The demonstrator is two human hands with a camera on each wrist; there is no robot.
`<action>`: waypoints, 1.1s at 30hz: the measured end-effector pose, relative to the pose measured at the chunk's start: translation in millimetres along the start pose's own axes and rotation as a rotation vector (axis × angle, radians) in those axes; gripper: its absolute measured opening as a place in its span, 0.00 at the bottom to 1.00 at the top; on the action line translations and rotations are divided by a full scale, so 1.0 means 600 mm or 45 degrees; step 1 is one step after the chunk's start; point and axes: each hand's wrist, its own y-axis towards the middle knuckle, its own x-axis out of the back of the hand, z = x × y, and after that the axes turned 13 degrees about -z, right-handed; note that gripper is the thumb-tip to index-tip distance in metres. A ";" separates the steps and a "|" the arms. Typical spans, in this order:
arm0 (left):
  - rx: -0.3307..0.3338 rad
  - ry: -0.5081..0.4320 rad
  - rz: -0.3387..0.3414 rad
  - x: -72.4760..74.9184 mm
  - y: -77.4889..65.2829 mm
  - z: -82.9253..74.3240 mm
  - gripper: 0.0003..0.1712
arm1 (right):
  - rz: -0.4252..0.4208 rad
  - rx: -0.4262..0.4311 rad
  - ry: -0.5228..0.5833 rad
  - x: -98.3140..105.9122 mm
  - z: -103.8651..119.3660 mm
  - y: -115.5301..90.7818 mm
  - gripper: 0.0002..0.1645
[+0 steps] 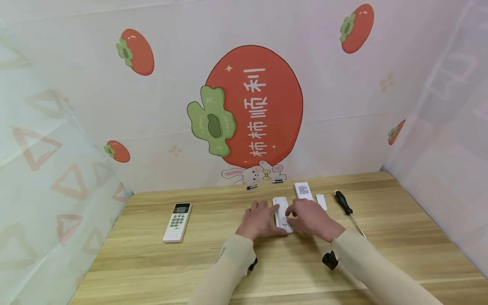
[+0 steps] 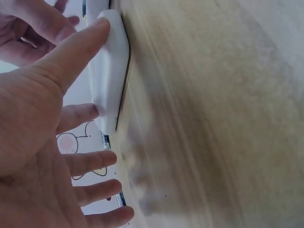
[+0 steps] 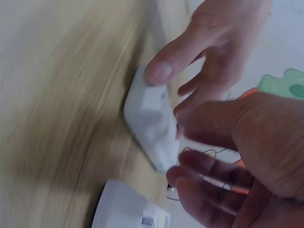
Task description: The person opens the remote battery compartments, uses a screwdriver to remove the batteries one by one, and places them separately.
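A long white plastic casing (image 1: 281,202) lies on the table between the hands, a small dark mark near its near end. My left hand (image 1: 260,220) holds it, thumb (image 2: 97,35) pressed on the near end and index finger (image 2: 88,113) against its side. The other left fingers are spread, touching nothing. My right hand (image 1: 310,217) is bent over the casing's right side, its thumb (image 3: 209,126) and index finger close together. Whether anything small is between those fingertips is hidden. In the right wrist view the casing (image 3: 149,116) looks blurred.
Behind the right hand lie a white labelled device (image 1: 303,189) and a small white cover (image 1: 321,201). A screwdriver (image 1: 344,203) is at the right, a remote control (image 1: 177,222) at the left. Two batteries, one blue (image 1: 252,186) and one dark (image 1: 278,181), lie at the back edge.
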 end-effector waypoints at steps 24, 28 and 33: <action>0.077 -0.056 0.016 -0.008 -0.006 -0.002 0.50 | 0.269 0.220 -0.152 -0.001 -0.004 0.042 0.10; 0.075 -0.043 0.013 -0.007 -0.006 -0.002 0.50 | 0.282 0.228 -0.150 0.002 -0.003 0.045 0.10; 0.073 -0.052 0.006 -0.006 -0.008 -0.001 0.50 | 0.291 0.235 -0.132 0.002 -0.004 0.046 0.11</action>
